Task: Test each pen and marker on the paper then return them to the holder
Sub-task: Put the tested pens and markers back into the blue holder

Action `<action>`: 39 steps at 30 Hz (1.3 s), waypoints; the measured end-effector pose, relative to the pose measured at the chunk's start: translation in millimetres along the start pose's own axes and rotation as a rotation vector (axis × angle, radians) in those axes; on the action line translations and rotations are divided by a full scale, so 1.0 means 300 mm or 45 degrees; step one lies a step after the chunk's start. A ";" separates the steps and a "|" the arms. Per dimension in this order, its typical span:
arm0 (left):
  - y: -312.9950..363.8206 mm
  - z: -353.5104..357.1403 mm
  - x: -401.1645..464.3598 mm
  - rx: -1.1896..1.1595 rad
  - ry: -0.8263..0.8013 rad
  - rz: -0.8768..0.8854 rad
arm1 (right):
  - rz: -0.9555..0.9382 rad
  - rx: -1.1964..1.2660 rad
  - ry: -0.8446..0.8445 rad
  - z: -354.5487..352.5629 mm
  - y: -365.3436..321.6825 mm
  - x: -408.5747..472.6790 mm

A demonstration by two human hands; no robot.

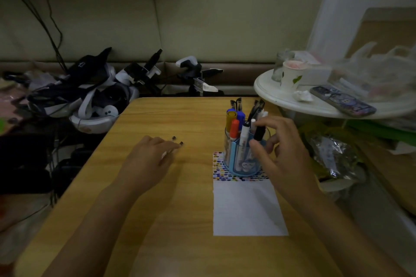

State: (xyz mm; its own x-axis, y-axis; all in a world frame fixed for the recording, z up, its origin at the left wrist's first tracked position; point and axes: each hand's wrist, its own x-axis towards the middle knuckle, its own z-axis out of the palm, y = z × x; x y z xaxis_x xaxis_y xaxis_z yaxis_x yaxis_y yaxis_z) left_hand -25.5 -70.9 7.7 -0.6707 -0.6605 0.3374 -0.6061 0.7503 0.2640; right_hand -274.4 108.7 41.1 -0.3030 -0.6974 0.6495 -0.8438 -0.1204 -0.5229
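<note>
At the round blue plastic pen holder (244,159), the right hand (283,153) pinches a black-capped marker (258,134); the left hand (153,155) rests with relaxed fingers on the wooden table (157,220).

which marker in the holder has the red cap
The short red-capped marker at the holder's front left, just below the yellow-capped one; the neighbours have blue, yellow or black caps.

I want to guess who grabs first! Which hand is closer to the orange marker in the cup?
Right. The right hand is at the holder, fingers just beside the orange marker. The left hand rests on the table, well off to the left.
</note>
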 end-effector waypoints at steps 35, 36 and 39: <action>0.057 0.039 -0.005 0.108 -0.193 0.091 | 0.005 0.006 -0.005 0.000 -0.007 -0.016; 0.068 0.043 -0.003 0.103 -0.192 0.089 | 0.004 0.004 -0.007 0.000 -0.008 -0.016; 0.090 0.052 0.006 0.106 -0.182 0.092 | -0.006 0.017 -0.007 0.000 -0.012 -0.016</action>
State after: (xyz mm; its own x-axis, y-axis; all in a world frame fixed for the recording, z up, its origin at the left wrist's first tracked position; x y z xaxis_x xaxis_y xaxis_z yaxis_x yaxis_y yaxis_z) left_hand -49.8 -52.4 1.3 -0.7642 -0.6064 0.2197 -0.5832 0.7952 0.1661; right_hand -269.8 112.4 39.9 -0.2968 -0.7006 0.6489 -0.8392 -0.1329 -0.5273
